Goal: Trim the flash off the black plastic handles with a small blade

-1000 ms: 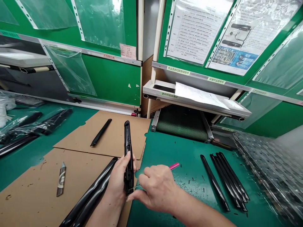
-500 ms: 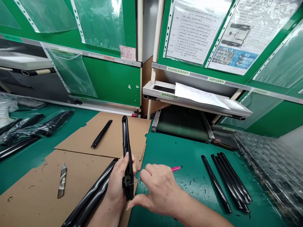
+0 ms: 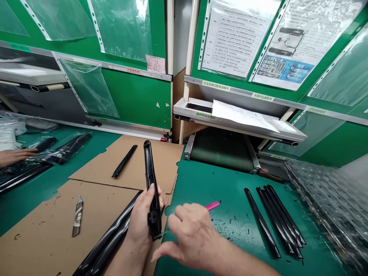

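My left hand (image 3: 143, 214) is closed around a long, glossy black plastic strip (image 3: 150, 168), which stands nearly upright with its far end pointing away. Its near end has a small block-like fitting (image 3: 154, 217). In my right hand (image 3: 192, 230) is a knife with a pink handle (image 3: 212, 206) jutting out behind the fingers. The knife's thin blade (image 3: 165, 232) lies at the strip's lower end; whether it touches cannot be made out. My right thumb is stretched out below that end.
Brown cardboard (image 3: 94, 214) carries a utility knife (image 3: 77, 216), a short black strip (image 3: 124, 161) and long black pieces (image 3: 110, 234). Several black strips (image 3: 280, 218) lie right, near stacked clear trays (image 3: 324, 207). Another person's hand (image 3: 17, 156) rests on bagged parts (image 3: 66, 149). A conveyor (image 3: 221, 149) stands behind.
The blade has moved down to the strip's lower end, and the right hand has shifted slightly down and left. The strip has tilted a little left. Another person's hand has appeared at the left.
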`<action>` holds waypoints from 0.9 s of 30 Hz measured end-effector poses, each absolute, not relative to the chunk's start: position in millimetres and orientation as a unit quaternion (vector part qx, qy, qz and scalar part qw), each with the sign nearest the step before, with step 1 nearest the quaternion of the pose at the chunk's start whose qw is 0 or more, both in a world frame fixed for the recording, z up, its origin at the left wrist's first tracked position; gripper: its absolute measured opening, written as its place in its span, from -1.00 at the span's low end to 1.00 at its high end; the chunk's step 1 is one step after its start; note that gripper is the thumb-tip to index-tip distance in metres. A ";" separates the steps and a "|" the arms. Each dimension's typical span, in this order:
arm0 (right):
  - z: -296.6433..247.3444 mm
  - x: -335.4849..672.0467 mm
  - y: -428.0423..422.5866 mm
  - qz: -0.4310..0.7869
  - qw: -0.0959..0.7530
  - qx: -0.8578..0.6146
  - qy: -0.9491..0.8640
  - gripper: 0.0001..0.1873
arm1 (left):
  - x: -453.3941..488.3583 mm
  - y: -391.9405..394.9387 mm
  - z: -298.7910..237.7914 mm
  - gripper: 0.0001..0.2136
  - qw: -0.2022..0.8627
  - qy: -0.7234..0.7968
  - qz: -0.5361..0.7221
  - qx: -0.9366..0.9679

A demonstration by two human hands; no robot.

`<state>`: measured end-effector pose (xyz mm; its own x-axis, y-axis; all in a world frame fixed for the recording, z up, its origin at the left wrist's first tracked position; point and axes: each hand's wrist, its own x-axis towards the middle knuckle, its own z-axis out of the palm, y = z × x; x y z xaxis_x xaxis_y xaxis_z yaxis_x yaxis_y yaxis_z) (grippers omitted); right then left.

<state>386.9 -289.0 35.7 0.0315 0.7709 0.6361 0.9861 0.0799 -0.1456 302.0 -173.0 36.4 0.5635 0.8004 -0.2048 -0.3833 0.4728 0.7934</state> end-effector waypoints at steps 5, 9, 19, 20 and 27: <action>44.7 388.8 -303.5 -0.087 0.296 -0.667 -0.679 -0.42 | 299.7 -169.3 34.3 -0.73 0.781 0.333 0.390 0.355; 40.9 391.4 -307.3 -0.106 0.318 -0.688 -0.644 -0.66 | 298.2 -169.1 33.8 -0.69 0.753 0.377 0.398 0.365; 40.0 392.1 -299.4 -0.268 0.422 -0.635 -0.589 -0.72 | 303.6 -190.0 33.4 -0.58 0.760 0.380 0.333 0.409; 43.6 393.4 -297.7 -0.245 0.453 -0.642 -0.567 -0.76 | 304.5 -193.6 33.6 -0.58 0.771 0.359 0.329 0.411; 44.1 389.9 -304.2 0.064 0.496 -0.692 -0.520 -0.71 | 301.2 -185.3 38.2 -0.65 0.807 0.239 0.370 0.393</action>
